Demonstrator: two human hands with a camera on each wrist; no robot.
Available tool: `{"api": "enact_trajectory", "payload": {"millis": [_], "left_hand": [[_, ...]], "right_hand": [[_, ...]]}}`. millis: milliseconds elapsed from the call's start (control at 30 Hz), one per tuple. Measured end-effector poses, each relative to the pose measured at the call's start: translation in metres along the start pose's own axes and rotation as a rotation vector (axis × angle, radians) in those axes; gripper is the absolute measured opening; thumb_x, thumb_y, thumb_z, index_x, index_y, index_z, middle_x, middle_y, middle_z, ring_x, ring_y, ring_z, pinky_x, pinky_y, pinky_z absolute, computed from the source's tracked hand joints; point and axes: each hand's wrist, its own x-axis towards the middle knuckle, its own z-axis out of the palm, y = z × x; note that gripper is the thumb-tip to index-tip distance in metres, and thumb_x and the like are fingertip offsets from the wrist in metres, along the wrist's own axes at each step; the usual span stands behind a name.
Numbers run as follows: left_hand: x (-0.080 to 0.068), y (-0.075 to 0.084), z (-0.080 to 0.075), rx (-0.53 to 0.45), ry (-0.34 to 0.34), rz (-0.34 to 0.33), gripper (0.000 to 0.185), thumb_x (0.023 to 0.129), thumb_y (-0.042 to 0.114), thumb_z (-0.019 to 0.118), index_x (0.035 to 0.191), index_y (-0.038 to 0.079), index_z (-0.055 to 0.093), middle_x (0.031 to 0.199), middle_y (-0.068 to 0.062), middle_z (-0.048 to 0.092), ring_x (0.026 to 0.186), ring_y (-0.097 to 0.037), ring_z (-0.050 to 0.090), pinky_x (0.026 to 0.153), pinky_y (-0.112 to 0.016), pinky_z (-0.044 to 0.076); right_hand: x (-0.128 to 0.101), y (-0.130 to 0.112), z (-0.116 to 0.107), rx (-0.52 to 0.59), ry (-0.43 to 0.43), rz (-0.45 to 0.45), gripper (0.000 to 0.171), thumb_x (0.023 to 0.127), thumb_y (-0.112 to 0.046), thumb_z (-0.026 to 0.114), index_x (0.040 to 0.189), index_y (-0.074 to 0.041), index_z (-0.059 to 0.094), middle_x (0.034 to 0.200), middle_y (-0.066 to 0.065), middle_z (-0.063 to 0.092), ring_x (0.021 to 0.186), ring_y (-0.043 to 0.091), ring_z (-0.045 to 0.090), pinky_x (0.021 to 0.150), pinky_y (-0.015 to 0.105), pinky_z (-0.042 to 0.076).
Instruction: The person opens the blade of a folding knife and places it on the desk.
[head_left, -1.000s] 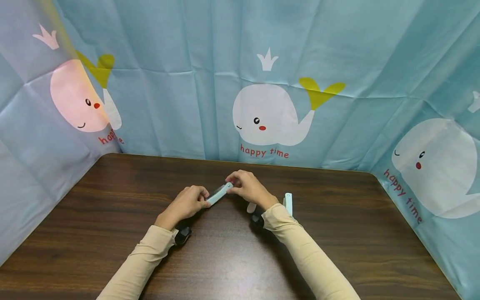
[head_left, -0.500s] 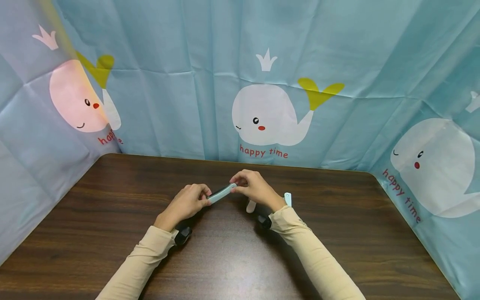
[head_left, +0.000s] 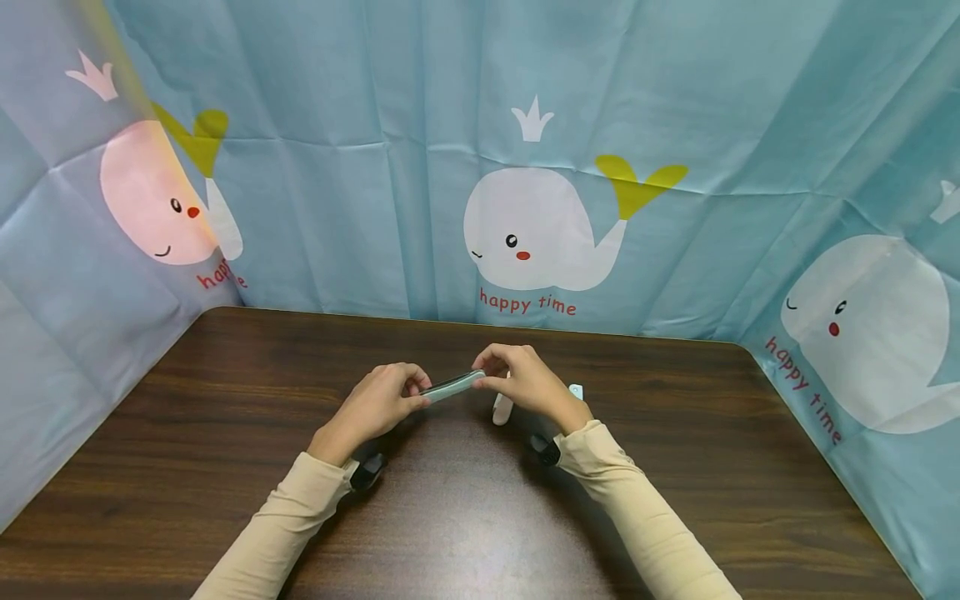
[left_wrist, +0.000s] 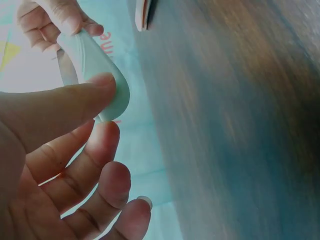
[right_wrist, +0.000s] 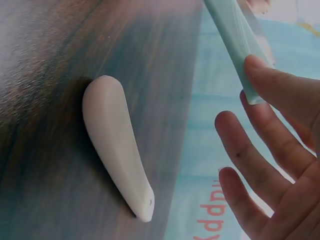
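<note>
While both hands are up a little above the brown table (head_left: pixel 225 433), they hold one long, thin, pale green thing (head_left: pixel 452 386) between them. It looks like a folding knife or a comb, but I cannot tell which. The left hand (head_left: pixel 375 406) pinches one end with its thumb and pointer finger. Its other fingers (left_wrist: pixel 107 187) hang loose and hold nothing. The right hand (head_left: pixel 525 382) pinches the other end the same way, and its other fingers (right_wrist: pixel 250 165) are spread out and relaxed. The green thing sits almost level in the air, not touching the table.

Just under the right hand, a white curved piece (right_wrist: pixel 117 145) lies flat on the table. It is fat at one end and thin at the other. From the head view it is partly hidden behind the right hand. A small pale green piece (head_left: pixel 575 390) peeks out just beside the right wrist, and most of it is hidden.

Each wrist has a small black camera strapped on. A blue curtain (head_left: pixel 375 125) with white whales stands all around the table.
</note>
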Motion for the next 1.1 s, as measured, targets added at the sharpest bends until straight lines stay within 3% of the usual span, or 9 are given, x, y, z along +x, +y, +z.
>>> {"api": "enact_trajectory", "payload": {"millis": [67, 300, 433, 633, 833, 933, 1100], "left_hand": [[0.000, 0.002, 0.000, 0.008, 0.007, 0.009, 0.010, 0.087, 0.012, 0.076, 0.093, 0.010, 0.070, 0.078, 0.001, 0.061, 0.067, -0.011, 0.050, 0.060, -0.025, 0.040], [-0.004, 0.015, 0.000, 0.035, 0.039, 0.067, 0.009, 0.086, 0.012, 0.076, 0.093, 0.011, 0.070, 0.080, 0.002, 0.061, 0.070, -0.010, 0.051, 0.063, -0.025, 0.042], [-0.006, 0.022, 0.000, 0.044, 0.042, 0.081, 0.009, 0.086, 0.012, 0.077, 0.092, 0.012, 0.070, 0.080, 0.003, 0.060, 0.071, -0.010, 0.051, 0.063, -0.025, 0.041], [-0.009, 0.030, 0.001, 0.064, 0.057, 0.099, 0.010, 0.085, 0.013, 0.078, 0.091, 0.013, 0.071, 0.079, 0.004, 0.059, 0.074, -0.014, 0.054, 0.065, -0.027, 0.042], [-0.013, 0.036, 0.002, 0.074, 0.066, 0.123, 0.010, 0.084, 0.013, 0.079, 0.091, 0.014, 0.071, 0.082, 0.004, 0.060, 0.078, -0.014, 0.054, 0.069, -0.028, 0.043], [-0.013, 0.037, 0.003, 0.055, 0.063, 0.140, 0.011, 0.085, 0.013, 0.078, 0.092, 0.015, 0.069, 0.084, 0.004, 0.062, 0.079, -0.012, 0.055, 0.071, -0.028, 0.045], [-0.012, 0.037, 0.002, -0.058, 0.038, 0.149, 0.008, 0.091, 0.016, 0.072, 0.097, 0.014, 0.067, 0.084, 0.005, 0.066, 0.076, -0.007, 0.059, 0.070, -0.025, 0.048]], "right_hand": [[-0.004, -0.001, -0.002, -0.003, 0.004, 0.002, 0.018, 0.085, -0.016, 0.079, 0.098, -0.010, 0.069, 0.088, 0.002, 0.074, 0.081, 0.008, 0.066, 0.077, 0.032, 0.053], [-0.019, -0.004, -0.011, 0.038, 0.021, 0.023, 0.014, 0.085, -0.015, 0.078, 0.096, -0.009, 0.070, 0.086, 0.002, 0.074, 0.078, 0.008, 0.066, 0.070, 0.029, 0.054], [-0.026, -0.004, -0.014, 0.051, 0.025, 0.032, 0.015, 0.085, -0.014, 0.078, 0.097, -0.009, 0.070, 0.088, 0.003, 0.075, 0.080, 0.009, 0.068, 0.076, 0.035, 0.057], [-0.036, -0.007, -0.017, 0.034, 0.024, 0.050, 0.014, 0.086, -0.016, 0.078, 0.097, -0.011, 0.071, 0.088, 0.000, 0.074, 0.082, 0.008, 0.068, 0.077, 0.029, 0.055], [-0.045, -0.012, -0.020, 0.064, 0.010, 0.064, 0.013, 0.087, -0.016, 0.076, 0.098, -0.011, 0.073, 0.093, 0.000, 0.075, 0.086, 0.008, 0.069, 0.081, 0.031, 0.056], [-0.050, -0.013, -0.020, 0.078, 0.042, 0.049, 0.012, 0.087, -0.014, 0.076, 0.098, -0.008, 0.074, 0.100, 0.005, 0.074, 0.089, 0.012, 0.071, 0.082, 0.031, 0.057], [-0.057, -0.014, -0.020, 0.119, 0.125, 0.054, 0.014, 0.085, -0.009, 0.078, 0.098, -0.006, 0.074, 0.107, 0.010, 0.074, 0.091, 0.017, 0.072, 0.081, 0.032, 0.058]]}}
